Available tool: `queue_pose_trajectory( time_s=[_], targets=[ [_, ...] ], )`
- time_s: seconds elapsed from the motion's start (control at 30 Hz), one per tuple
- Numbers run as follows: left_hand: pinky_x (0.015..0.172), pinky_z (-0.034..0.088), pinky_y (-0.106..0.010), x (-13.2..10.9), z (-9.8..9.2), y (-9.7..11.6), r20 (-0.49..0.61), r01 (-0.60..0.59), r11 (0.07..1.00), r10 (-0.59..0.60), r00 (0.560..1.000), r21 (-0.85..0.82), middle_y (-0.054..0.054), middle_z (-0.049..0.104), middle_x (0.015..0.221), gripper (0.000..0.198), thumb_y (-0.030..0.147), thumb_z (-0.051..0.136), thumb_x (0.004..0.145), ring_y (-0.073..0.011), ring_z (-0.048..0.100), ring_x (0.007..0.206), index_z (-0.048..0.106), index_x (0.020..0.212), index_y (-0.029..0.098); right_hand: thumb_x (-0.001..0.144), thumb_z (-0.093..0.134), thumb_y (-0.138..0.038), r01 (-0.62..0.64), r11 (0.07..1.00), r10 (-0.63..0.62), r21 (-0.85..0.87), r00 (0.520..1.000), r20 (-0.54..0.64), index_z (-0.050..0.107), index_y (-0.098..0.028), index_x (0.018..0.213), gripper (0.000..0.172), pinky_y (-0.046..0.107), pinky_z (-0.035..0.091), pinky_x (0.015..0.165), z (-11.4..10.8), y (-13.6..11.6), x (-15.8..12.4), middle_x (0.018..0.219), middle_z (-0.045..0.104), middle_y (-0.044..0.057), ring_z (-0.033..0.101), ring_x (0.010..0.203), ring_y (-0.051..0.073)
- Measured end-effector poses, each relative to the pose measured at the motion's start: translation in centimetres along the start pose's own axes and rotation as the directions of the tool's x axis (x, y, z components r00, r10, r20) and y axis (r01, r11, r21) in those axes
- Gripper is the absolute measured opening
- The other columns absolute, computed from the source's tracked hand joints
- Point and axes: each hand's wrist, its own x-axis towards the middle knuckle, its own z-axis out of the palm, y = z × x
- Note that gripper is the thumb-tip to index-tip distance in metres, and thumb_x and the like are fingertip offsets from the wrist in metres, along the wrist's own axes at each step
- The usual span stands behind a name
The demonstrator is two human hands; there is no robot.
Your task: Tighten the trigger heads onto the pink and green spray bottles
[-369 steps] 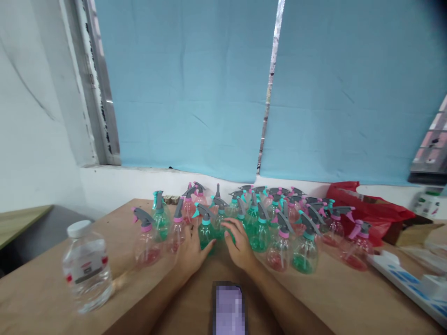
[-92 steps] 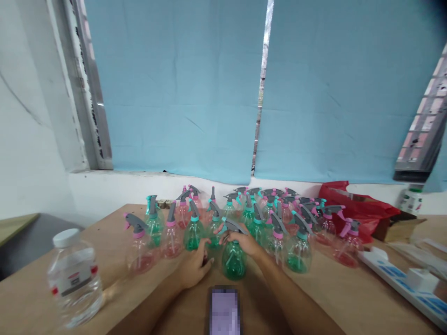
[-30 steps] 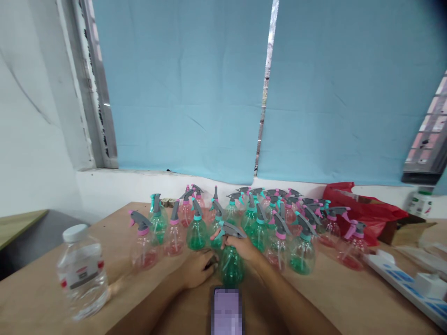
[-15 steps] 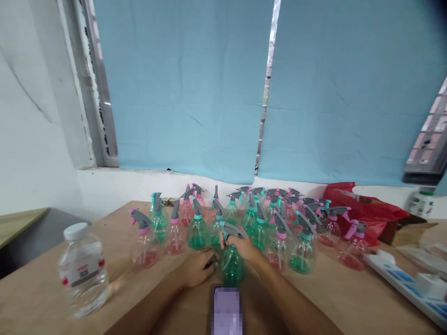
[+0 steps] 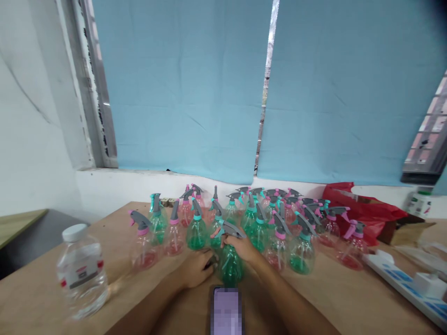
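Note:
A green spray bottle (image 5: 231,267) with a grey-and-teal head stands upright at the middle front of the table. My right hand (image 5: 240,245) is closed round its neck just under the spray head, with a finger stretched forward by the trigger. To its left my left hand (image 5: 197,270) rests on the table beside the bottle, fingers curled. Something dark shows between its thumb and fingers, too small to make out. Just beyond the hands stand another green spray bottle (image 5: 197,233) and a pink spray bottle (image 5: 174,239).
Several more green and pink bottles crowd behind, including a pink one (image 5: 145,251) at left. A clear water bottle (image 5: 84,274) stands front left. A phone (image 5: 226,311) lies in front. At right are a red bag (image 5: 366,211), an open carton (image 5: 412,232) and a power strip (image 5: 401,281).
A finger of my right hand has moved forward and up by the trigger of the spray bottle. My left hand stays in place. The view has shifted very slightly.

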Motion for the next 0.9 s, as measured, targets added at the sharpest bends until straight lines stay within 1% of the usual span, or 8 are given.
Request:
queue_pose_trajectory(
  time_s=[0.13,0.3,0.47,0.6,0.67,0.73,0.8,0.9],
  targets=[
    [0.075,0.044,-0.03,0.0,0.1,-0.1,-0.01,-0.01,1.0,0.009,1.0,-0.011,-0.004,0.066,0.094,0.011,0.024,0.05,0.088,-0.0217,0.061,0.084,0.058,0.096,0.022,0.067,0.05,-0.016,-0.015,1.0,0.015,0.016,1.0,-0.007,0.073,-0.022,0.081,0.028,0.029,0.045,0.071,0.0,0.0,-0.1,0.076,0.07,0.0,0.058,0.069,0.017],
    [0.079,0.044,-0.031,0.0,0.1,-0.1,-0.01,-0.016,0.999,0.015,1.0,-0.033,-0.004,0.066,0.098,0.014,0.022,0.052,0.088,-0.0223,0.062,0.09,0.058,0.1,0.023,0.067,0.051,-0.018,-0.039,0.999,0.039,0.007,0.998,-0.044,0.071,-0.021,0.069,0.021,0.031,0.044,0.075,-0.2,0.0,-0.2,0.068,0.066,0.001,0.059,0.072,0.019],
    [0.076,0.043,-0.03,-0.1,0.0,0.0,-0.016,-0.014,1.0,0.014,1.0,-0.022,-0.003,0.065,0.093,0.011,0.023,0.05,0.09,-0.0213,0.061,0.084,0.058,0.097,0.022,0.068,0.051,-0.018,-0.016,0.999,0.013,-0.035,0.997,-0.082,0.072,-0.023,0.075,0.023,0.03,0.044,0.072,-0.2,0.5,0.0,0.066,0.064,-0.001,0.055,0.067,0.018],
    [0.073,0.042,-0.03,0.0,0.1,-0.1,-0.016,0.004,1.0,-0.004,1.0,0.016,-0.004,0.063,0.089,0.008,0.025,0.05,0.09,-0.021,0.06,0.081,0.056,0.092,0.021,0.07,0.051,-0.016,-0.001,1.0,-0.002,-0.031,0.996,-0.089,0.073,-0.023,0.078,0.024,0.028,0.045,0.071,-0.1,1.2,0.2,0.072,0.066,-0.001,0.056,0.069,0.016],
    [0.072,0.041,-0.029,0.0,0.1,-0.2,-0.023,0.0,1.0,0.0,1.0,0.006,-0.003,0.063,0.089,0.008,0.027,0.05,0.091,-0.0207,0.059,0.081,0.056,0.093,0.022,0.071,0.051,-0.017,0.003,0.999,-0.006,-0.036,0.998,-0.07,0.074,-0.022,0.082,0.026,0.027,0.045,0.069,0.0,1.5,0.3,0.075,0.068,-0.001,0.056,0.069,0.016],
    [0.071,0.041,-0.029,0.0,0.1,-0.2,-0.021,-0.007,1.0,0.007,1.0,-0.011,-0.003,0.063,0.089,0.009,0.028,0.049,0.092,-0.0201,0.059,0.08,0.056,0.094,0.022,0.072,0.051,-0.017,0.003,0.998,-0.008,-0.066,0.996,-0.083,0.074,-0.022,0.084,0.026,0.027,0.044,0.066,-0.1,1.8,0.4,0.075,0.067,-0.001,0.056,0.067,0.015],
    [0.069,0.039,-0.028,-0.1,0.0,-0.1,-0.01,-0.002,1.0,0.002,1.0,-0.015,-0.002,0.063,0.087,0.011,0.029,0.048,0.093,-0.0193,0.059,0.077,0.056,0.096,0.022,0.072,0.052,-0.018,-0.021,0.992,-0.002,-0.124,0.984,-0.18,0.073,-0.021,0.084,0.024,0.026,0.042,0.061,-0.4,2.2,0.5,0.07,0.065,-0.002,0.053,0.062,0.014],
    [0.067,0.038,-0.027,-0.1,-0.4,0.1,0.005,0.003,1.0,-0.003,1.0,-0.028,0.0,0.062,0.084,0.013,0.03,0.048,0.094,-0.0183,0.058,0.075,0.057,0.1,0.023,0.076,0.055,-0.022,-0.114,0.965,0.006,-0.235,0.91,-0.414,0.071,-0.021,0.084,0.018,0.025,0.037,0.053,-1.0,2.6,0.4,0.06,0.056,-0.003,0.045,0.054,0.013]
  ],
)
